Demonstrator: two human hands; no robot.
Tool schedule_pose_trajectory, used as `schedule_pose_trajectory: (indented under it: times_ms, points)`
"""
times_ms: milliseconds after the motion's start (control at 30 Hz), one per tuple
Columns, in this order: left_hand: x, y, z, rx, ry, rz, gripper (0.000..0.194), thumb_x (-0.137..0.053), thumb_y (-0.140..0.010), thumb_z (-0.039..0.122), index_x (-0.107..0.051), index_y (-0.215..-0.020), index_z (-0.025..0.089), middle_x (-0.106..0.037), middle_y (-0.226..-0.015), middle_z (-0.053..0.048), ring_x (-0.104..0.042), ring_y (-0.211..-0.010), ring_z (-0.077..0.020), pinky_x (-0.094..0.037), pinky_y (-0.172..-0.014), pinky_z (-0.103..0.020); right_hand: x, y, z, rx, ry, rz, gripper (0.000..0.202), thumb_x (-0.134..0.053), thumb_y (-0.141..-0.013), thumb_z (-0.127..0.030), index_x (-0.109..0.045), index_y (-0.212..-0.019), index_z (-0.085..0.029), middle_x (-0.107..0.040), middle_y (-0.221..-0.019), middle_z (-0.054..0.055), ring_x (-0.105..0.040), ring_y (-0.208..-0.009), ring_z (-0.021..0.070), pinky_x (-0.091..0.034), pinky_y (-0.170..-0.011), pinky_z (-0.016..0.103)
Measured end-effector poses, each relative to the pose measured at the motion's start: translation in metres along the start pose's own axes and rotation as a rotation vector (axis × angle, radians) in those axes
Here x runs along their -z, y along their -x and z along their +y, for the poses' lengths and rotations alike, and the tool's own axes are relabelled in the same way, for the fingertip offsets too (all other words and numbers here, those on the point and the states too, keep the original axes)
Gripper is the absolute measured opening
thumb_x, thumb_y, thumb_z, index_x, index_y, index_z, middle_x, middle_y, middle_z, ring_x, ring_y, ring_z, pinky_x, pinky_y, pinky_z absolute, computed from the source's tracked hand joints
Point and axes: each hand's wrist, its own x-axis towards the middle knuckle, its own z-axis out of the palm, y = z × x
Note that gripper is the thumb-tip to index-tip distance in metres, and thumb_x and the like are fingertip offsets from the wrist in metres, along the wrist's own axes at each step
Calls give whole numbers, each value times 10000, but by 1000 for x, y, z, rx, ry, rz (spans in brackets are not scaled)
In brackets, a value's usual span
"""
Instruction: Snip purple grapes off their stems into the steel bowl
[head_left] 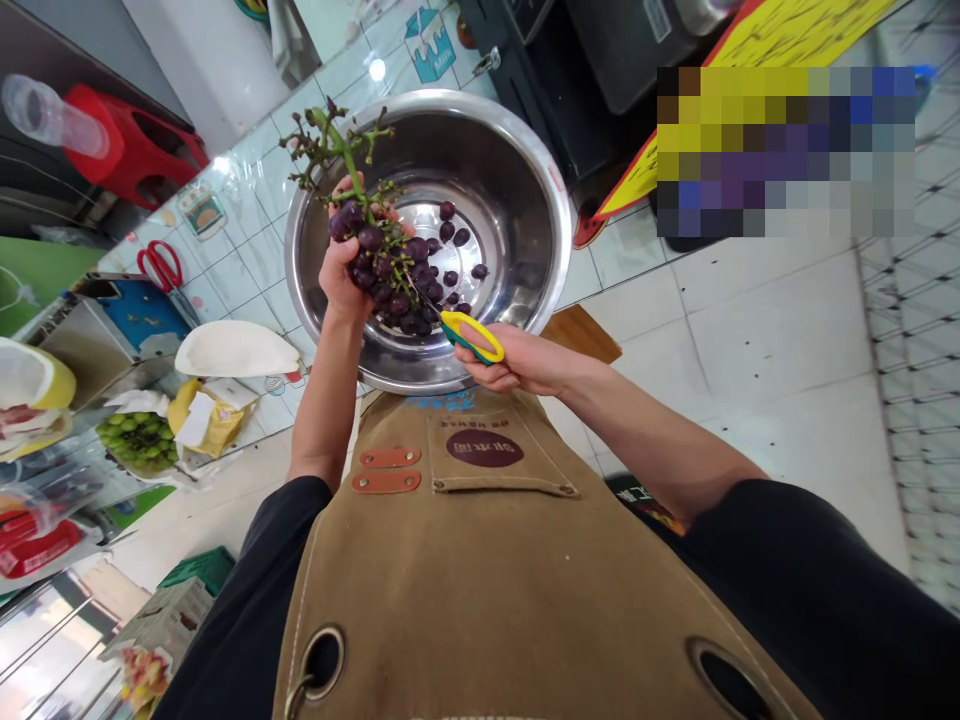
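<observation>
– Your brown apron (pixel 480 570) sits nearest. How far along are you?
– Partway, seemingly: top stalks (pixel 342 146) bare, loose grapes (pixel 461 237) in the basin (pixel 531 180). Plenty remain on the bunch (pixel 384 267) over it; your left fingers (pixel 341 252) clasp that, your right fingers (pixel 492 374) grip scissors (pixel 454 322).

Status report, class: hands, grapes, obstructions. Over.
Left hand holding grape bunch over metal basin. Right hand gripping scissors. Loose grapes below. No obstruction visible.

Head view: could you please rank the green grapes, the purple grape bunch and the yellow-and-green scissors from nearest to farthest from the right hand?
1. Yellow-and-green scissors: held in the right hand.
2. Purple grape bunch: left of it, over the steel basin.
3. Green grapes: at the view's far left.
</observation>
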Motion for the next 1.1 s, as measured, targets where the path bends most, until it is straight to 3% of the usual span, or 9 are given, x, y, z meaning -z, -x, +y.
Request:
schedule_pose_trajectory:
  times_ms: [400,600,767,967,1100]
  points:
    - [-6,-1,-2,-16,11,13,740,-555,-913,730,-600,-1516,304,-781,-1056,-82,-787,-1153,-344,-658,-938,-457,-7,6,-1,54,52,110,515,-609,-1080,-572,-434,-742,-226,-274,-485,-120,-144,-440,44,-123,-395,160]
    - [-12,1,0,-21,42,-6,729,-540,-909,721,-613,-1501,302,-781,-1046,-82,-784,-1146,-343,-641,-959,-458,-1,2,10,84,-84,-15,533,-454,-1120,-646,-452,-790,-227,-310,-492,-109,-154,-436,50,-156,-387,157]
    - [-15,4,3,-102,-5,-12,731,-541,-842,786,-643,-1413,339,-750,-982,-64,-770,-1075,-323,-616,-949,-458,-1,1,15,120,-74,19,468,-549,-1110,-566,-450,-800,-230,-275,-473,-122,-157,-424,50,-150,-387,156]
    - [-15,6,3,-108,-161,-79,758,-506,-793,874,-706,-1267,318,-739,-940,-86,-750,-1113,-340,-621,-922,-471,-3,5,16,95,-120,-42,544,-466,-1094,-714,-448,-841,-233,-314,-538,-111,-157,-459,53,-136,-422,185]
    - [-13,7,9,-170,-233,-6,772,-478,-785,881,-707,-1264,321,-739,-997,-81,-742,-1146,-331,-616,-949,-468,-5,16,12,119,-34,25,581,-519,-1057,-752,-419,-814,-234,-357,-571,-92,-199,-469,51,-131,-435,209]
